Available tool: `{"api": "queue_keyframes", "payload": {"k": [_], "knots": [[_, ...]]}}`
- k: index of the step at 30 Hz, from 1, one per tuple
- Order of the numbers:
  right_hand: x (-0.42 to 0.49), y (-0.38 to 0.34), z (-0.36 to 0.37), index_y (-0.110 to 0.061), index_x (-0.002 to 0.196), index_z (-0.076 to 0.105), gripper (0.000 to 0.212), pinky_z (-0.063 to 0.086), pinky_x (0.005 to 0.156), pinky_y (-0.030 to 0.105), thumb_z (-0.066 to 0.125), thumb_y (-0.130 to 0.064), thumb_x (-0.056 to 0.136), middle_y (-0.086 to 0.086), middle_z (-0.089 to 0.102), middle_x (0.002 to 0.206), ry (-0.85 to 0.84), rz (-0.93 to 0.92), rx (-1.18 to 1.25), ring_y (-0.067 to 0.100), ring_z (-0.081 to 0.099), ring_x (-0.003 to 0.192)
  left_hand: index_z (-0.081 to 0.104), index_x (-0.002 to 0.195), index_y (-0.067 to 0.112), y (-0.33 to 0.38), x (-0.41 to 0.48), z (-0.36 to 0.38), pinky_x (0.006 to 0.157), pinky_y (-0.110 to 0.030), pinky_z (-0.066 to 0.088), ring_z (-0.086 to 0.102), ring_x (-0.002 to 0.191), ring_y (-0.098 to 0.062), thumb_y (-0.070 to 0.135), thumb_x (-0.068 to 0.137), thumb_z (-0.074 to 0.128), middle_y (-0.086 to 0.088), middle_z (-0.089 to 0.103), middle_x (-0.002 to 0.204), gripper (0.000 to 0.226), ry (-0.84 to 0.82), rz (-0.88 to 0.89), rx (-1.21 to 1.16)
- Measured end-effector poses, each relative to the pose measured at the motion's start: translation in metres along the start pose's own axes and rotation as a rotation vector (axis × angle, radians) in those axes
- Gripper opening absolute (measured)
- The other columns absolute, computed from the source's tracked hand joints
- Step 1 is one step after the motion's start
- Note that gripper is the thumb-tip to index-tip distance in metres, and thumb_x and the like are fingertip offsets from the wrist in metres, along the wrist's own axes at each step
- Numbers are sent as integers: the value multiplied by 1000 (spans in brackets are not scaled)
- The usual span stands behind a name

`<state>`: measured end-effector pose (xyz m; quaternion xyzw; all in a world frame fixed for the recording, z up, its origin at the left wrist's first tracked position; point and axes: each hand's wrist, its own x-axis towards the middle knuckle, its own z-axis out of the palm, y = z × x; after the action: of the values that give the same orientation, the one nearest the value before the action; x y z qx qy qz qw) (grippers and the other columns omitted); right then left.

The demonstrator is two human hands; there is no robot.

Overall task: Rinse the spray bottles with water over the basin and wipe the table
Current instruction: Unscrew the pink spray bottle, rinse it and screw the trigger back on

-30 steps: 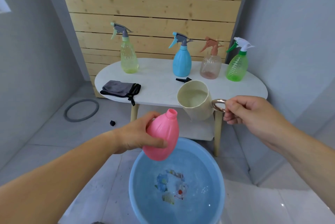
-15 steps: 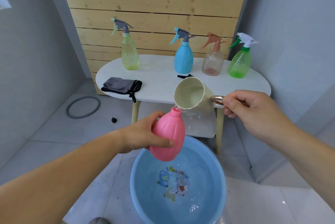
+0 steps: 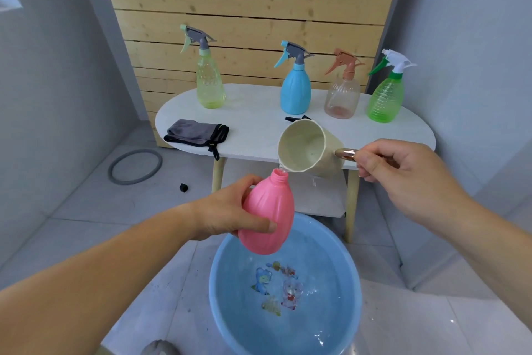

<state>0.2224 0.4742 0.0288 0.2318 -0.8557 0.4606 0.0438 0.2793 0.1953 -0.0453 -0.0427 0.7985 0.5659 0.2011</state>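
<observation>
My left hand (image 3: 227, 216) grips a pink spray bottle (image 3: 269, 215) with its spray head off, held upright over the blue basin (image 3: 224, 297). My right hand (image 3: 403, 173) pinches the copper handle of a cream cup (image 3: 309, 147), tipped on its side with its rim at the bottle's mouth and water running in. On the white oval table (image 3: 253, 127) stand a yellow-green bottle (image 3: 209, 82), a blue bottle (image 3: 296, 88), a clear peach bottle (image 3: 342, 95) and a green bottle (image 3: 385, 97), all with trigger heads on. A grey cloth (image 3: 195, 131) lies at the table's left front.
A black part (image 3: 296, 118) lies on the table behind the cup. The basin holds water and sits on the tiled floor in front of the table. A grey ring (image 3: 135, 166) and a small black piece (image 3: 183, 187) lie on the floor to the left.
My right hand tipped the cup from upright onto its side, so water pours into the pink bottle. The bottle rose a little toward the cup's rim.
</observation>
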Motion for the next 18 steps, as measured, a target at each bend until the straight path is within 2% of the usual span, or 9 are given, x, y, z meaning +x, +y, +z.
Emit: {"api": "queue_keyframes", "payload": {"k": [7, 12, 14, 18], "knots": [[1, 1, 0, -29, 77, 69, 19, 51, 80, 48, 60, -30, 93, 11, 67, 79, 7, -49, -25, 35, 60, 82, 40, 140, 33, -2, 0, -1, 87, -45, 63, 64, 115, -23, 11, 81, 86, -2, 58, 129, 77, -5, -9, 5], [1, -1, 1, -28, 74, 68, 20, 44, 66, 30, 60, -29, 92, 3, 65, 73, 9, -70, -51, 21, 53, 69, 39, 142, 33, -2, 0, -1, 87, -46, 63, 64, 116, -24, 15, 77, 89, -2, 57, 130, 84, -10, -10, -1], [1, -1, 1, -29, 73, 67, 20, 37, 57, 16, 60, -28, 92, -3, 62, 70, 17, -73, -58, 11, 48, 62, 39, 141, 34, -2, 0, -1, 86, -45, 64, 64, 115, -24, 18, 75, 90, -2, 58, 129, 85, -9, -10, -1], [1, -2, 0, -30, 74, 66, 19, 36, 57, 12, 60, -29, 92, -9, 62, 72, 28, -95, -72, 6, 48, 63, 40, 140, 33, -1, 0, -1, 87, -47, 63, 64, 115, -24, 12, 80, 87, -2, 57, 129, 79, -13, -7, 1]]}}
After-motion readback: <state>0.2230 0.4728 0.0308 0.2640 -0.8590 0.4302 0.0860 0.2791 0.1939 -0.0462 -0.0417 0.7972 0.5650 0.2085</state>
